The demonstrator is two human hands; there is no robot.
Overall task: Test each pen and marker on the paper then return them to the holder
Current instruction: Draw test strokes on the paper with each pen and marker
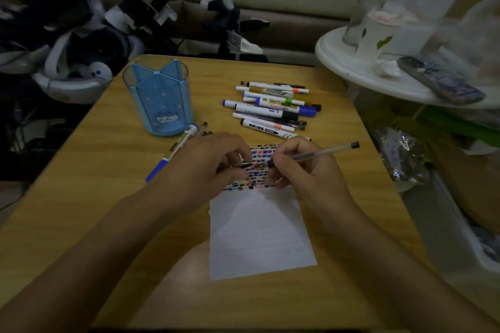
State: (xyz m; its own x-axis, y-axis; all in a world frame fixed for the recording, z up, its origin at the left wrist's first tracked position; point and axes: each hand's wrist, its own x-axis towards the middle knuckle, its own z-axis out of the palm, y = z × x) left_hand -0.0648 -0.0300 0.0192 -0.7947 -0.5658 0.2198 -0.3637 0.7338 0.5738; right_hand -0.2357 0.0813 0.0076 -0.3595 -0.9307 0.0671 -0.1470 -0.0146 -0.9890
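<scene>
Toward the far left corner of the wooden bench (89, 197) stood a blue pen holder (159, 97), upright, its divided compartments showing no pens. Just in front of it, nearer the person, a blue-and-white marker (173, 153) lay slanted on the bench, with a thin pen (202, 128) just beside its far end, both partly hidden by the left hand.

The left hand (200, 167) hovered over the upper left part of the paper (257, 232), fingers curled and pinching a small dark pen cap (244, 166). The paper lay near the middle of the bench, reaching toward the near edge, its far end covered in rows of small coloured test marks and the rest blank.

The right hand (300, 167) was curled around a clear-barrelled pen (319, 152), tip end pointing left toward the cap and the dark end angled off toward the right edge.

Beyond the hands, toward the far right of the bench, a loose pile of markers and pens (273, 107) lay mostly side by side, well apart from the holder.
</scene>
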